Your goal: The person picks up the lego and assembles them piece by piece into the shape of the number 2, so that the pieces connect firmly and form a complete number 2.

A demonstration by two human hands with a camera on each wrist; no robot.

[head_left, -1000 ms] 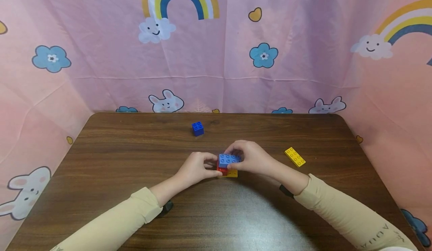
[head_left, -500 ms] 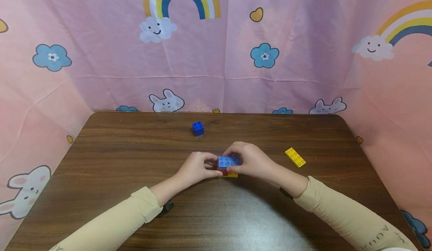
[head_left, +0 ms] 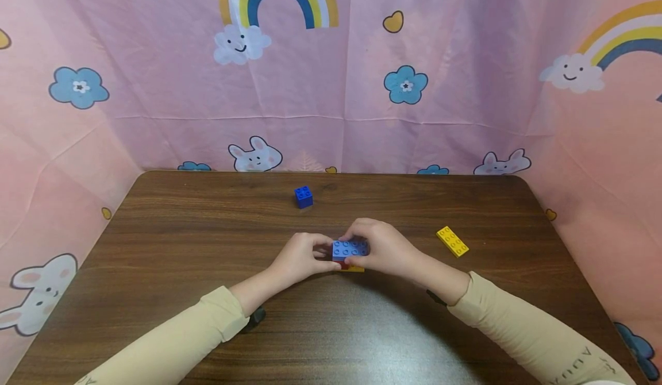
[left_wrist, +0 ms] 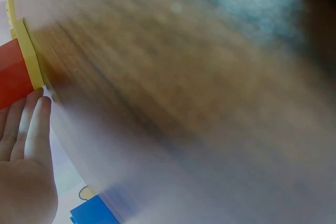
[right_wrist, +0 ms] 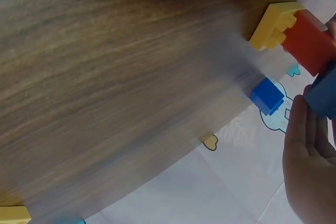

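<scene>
My right hand [head_left: 385, 247] pinches a light blue eight-stud building brick [head_left: 345, 249] between thumb and fingers, level over a red brick [head_left: 342, 265]. In the right wrist view the blue brick [right_wrist: 324, 95] comes right at the top of the red brick [right_wrist: 310, 40]. Beneath the red brick lies a yellow plate [head_left: 357, 269], whose bare studs stick out on the right side. My left hand [head_left: 300, 258] grips the red brick's left end, thumb in front and fingers behind. The left wrist view has those fingers [left_wrist: 38, 129] along the red brick's side; its thumb is out of that view.
A small dark blue four-stud brick [head_left: 303, 197] stands toward the back of the brown wooden table [head_left: 217, 212]. To the right lies a second yellow plate [head_left: 452, 241], set at an angle. A pink patterned cloth [head_left: 357, 86] hangs behind the table's far edge.
My right hand has brought the light blue brick slightly left and down over the red brick, which now shows less. The left hand keeps its place.
</scene>
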